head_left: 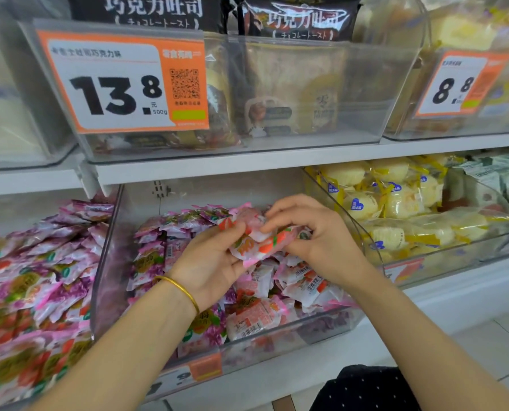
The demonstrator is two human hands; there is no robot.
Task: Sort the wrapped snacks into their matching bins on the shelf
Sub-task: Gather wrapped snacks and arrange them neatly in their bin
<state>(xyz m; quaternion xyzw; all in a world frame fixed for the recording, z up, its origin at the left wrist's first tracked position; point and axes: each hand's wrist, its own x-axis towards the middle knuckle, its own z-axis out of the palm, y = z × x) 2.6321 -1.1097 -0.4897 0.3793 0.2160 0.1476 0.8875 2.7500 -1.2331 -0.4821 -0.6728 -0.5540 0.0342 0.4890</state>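
Mid-frame, the left hand (214, 256) and right hand (315, 232) both have their grip closed on pink-and-orange wrapped snacks (259, 241), just above the clear centre bin (106, 262). This looks like the picking-out step. Next, they need carrying to the matching bin.

On my feed I see a pink-and-white snack (259, 241) with orange-red print, purple-pink packets (40, 277) marked green and gold, pale yellow buns (395, 200) with blue heart labels, an orange-and-white price tag (122, 84) with black numerals, a gold bangle (182, 287), and black cloth (365, 390) with small white dots.
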